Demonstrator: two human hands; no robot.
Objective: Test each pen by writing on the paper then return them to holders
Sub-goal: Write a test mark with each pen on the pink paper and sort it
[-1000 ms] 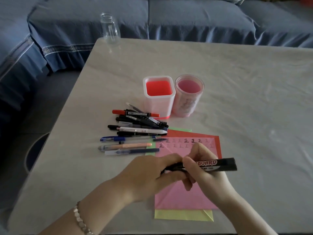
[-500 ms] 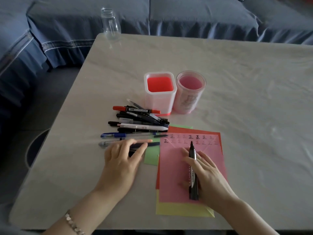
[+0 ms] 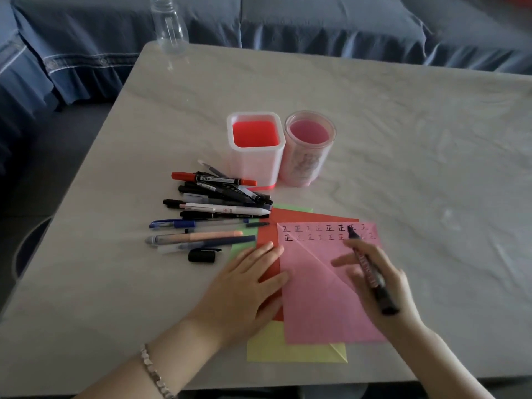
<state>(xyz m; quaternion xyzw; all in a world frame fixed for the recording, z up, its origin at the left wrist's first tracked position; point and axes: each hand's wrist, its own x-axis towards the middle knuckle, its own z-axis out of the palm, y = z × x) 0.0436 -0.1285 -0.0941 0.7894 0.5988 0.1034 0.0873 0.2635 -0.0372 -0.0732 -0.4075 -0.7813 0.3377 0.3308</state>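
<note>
Just behind a loose pile of pens [image 3: 218, 203] on the table [image 3: 403, 125] stand two holders, side by side and nearly touching. Inside the square white holder [image 3: 253, 168] only its red floor shows; inside the round pink holder [image 3: 305, 165], only its pink floor.

On the near side, the right hand [image 3: 385, 295] has its fingers curled round a black marker [image 3: 371, 275]. The marker slants from near right to far left, and its tip points away from the person, resting on the top row of characters on the pink paper [image 3: 316, 298].

The left hand [image 3: 247, 286] lies flat with straight fingers, pressing the paper's left edge. A black cap [image 3: 202, 255] lies beside the nearest pens.
</note>
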